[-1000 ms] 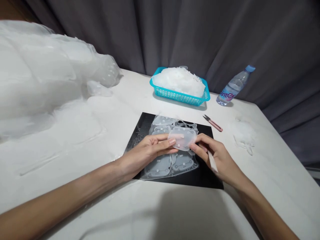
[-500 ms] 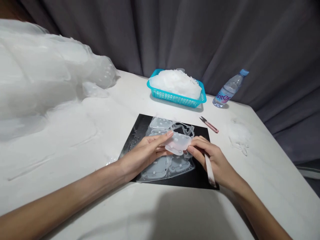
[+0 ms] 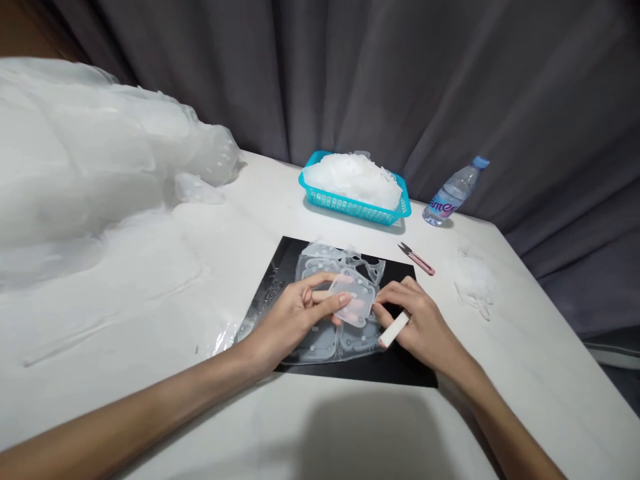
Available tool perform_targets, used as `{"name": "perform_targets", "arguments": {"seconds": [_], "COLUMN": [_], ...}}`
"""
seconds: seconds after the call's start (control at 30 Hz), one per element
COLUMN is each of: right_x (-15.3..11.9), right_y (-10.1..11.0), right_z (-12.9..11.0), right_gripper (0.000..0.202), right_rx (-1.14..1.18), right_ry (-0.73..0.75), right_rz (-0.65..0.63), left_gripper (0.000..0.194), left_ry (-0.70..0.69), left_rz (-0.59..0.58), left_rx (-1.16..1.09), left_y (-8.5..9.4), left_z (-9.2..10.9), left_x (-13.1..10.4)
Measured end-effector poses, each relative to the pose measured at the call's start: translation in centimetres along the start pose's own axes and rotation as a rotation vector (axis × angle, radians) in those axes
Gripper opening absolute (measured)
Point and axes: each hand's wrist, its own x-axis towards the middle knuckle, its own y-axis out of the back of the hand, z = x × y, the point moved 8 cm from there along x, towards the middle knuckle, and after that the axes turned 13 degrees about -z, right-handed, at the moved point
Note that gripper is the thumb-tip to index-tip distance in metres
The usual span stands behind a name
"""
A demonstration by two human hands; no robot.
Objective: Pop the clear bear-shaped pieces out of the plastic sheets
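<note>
translucent piece [image 3: 364, 295]: raised over the middle of the sheet of similar pieces [image 3: 320, 343], which lies on the black board [image 3: 407, 370]. left hand [image 3: 295, 313] clamped on it, thumb flat on the near face, fingers behind and showing through as a pinkish tint.

key relation: piece projects rightward out of the left grip, toward the other hand. its outline is only a little longer than wide; long axis seems to run left to right, dipping at the right end, though foreshortening makes this uncertain. free right edge faces the fingertips of the right hand [image 3: 423, 320]. left hand is nearer, being on the piece; right fingertips are at its edge.

right grip: thumb and forefinger drawn together at that edge; cannot tell whether they pinch the rim or some thin bit beside it. same hand also has a white strip [image 3: 395, 329] tucked in the curled fingers, its loose end slanting down and left over the board.

surroundings: pink-handled snips [image 3: 417, 259] on the white table [image 3: 240, 433], beyond the board's far right corner; blue basket [image 3: 350, 209] with a heaped white load [image 3: 353, 179] farther back; bottle [image 3: 453, 193] to its right.
</note>
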Motion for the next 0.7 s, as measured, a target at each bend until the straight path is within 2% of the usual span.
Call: {"name": "perform_targets", "arguments": {"seconds": [0.07, 0.1, 0.2, 0.27, 0.37, 0.43, 0.6, 0.7], "right_x": [-0.4, -0.5, -0.8, -0.2, 1.2, 1.8, 1.5, 1.1], "right_y": [0.8, 1.5, 3.6, 3.4, 1.1, 0.0, -0.4, -0.8], "right_z": [0.1, 0.2, 0.2, -0.5, -1.7, -1.8, -0.8, -0.4], "right_gripper": [0.013, 0.011, 0.009, 0.015, 0.027, 0.032, 0.023, 0.026], "right_rx": [0.048, 0.073, 0.101, 0.108, 0.171, 0.217, 0.459, 0.563], "right_ry": [0.020, 0.019, 0.018, 0.059, 0.098, 0.054, -0.067, -0.092], "right_rz": [-0.067, -0.047, 0.166, 0.212, 0.042, -0.045, -0.096, -0.153], "left_gripper": [0.047, 0.043, 0.030, 0.028, 0.027, 0.029, 0.042, 0.040], "left_ry": [-0.027, -0.035, -0.042, -0.042, -0.058, -0.067, -0.063, -0.109], "left_rz": [-0.064, -0.088, -0.124, -0.151, -0.193, -0.203, -0.183, -0.186], "left_rx": [0.050, 0.085, 0.223, 0.314, 0.443, 0.528, 0.615, 0.622], "left_y": [-0.6, -0.8, -1.3, -1.6, -2.2, -2.5, -2.8, -3.2], "left_z": [0.4, 0.6, 0.8, 0.7, 0.6, 0.7, 0.7, 1.0], "left_x": [-0.1, -0.2, -0.5, -0.6, -0.6, -0.7, -1.0, -1.1]}}
